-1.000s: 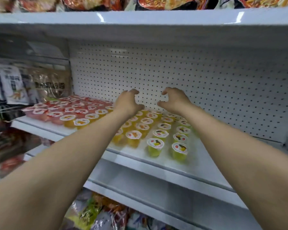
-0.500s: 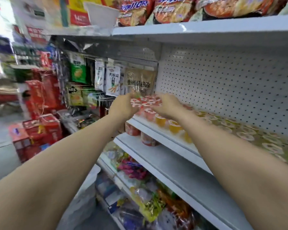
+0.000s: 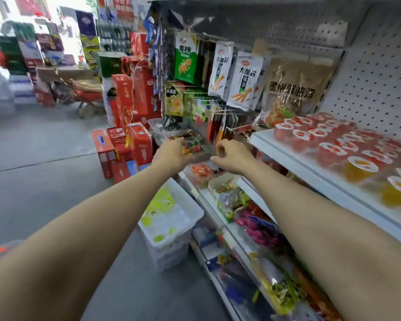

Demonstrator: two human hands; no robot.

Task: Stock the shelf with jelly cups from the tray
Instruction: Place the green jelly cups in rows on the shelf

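Shop aisle: grey floor (image 3: 44, 181), white shelf (image 3: 310, 172) bearing jelly cups (image 3: 329, 144).

Jelly cups (image 3: 329, 144), sealed with white-rimmed lids, stand upright in close rows on the white shelf (image 3: 294, 163): red ones toward its left end, orange ones to their right. A clear tray (image 3: 171, 230) sits on the floor beside the shelving, holding yellow-green cups.

Shelf (image 3: 310, 167): smooth white painted metal, backed by perforated pegboard (image 3: 380, 84). Cups (image 3: 359, 170): clear glossy plastic, printed foil lids. Bin (image 3: 171, 225): translucent plastic; boxes (image 3: 123, 117): glossy red card; floor (image 3: 44, 158): matt grey.
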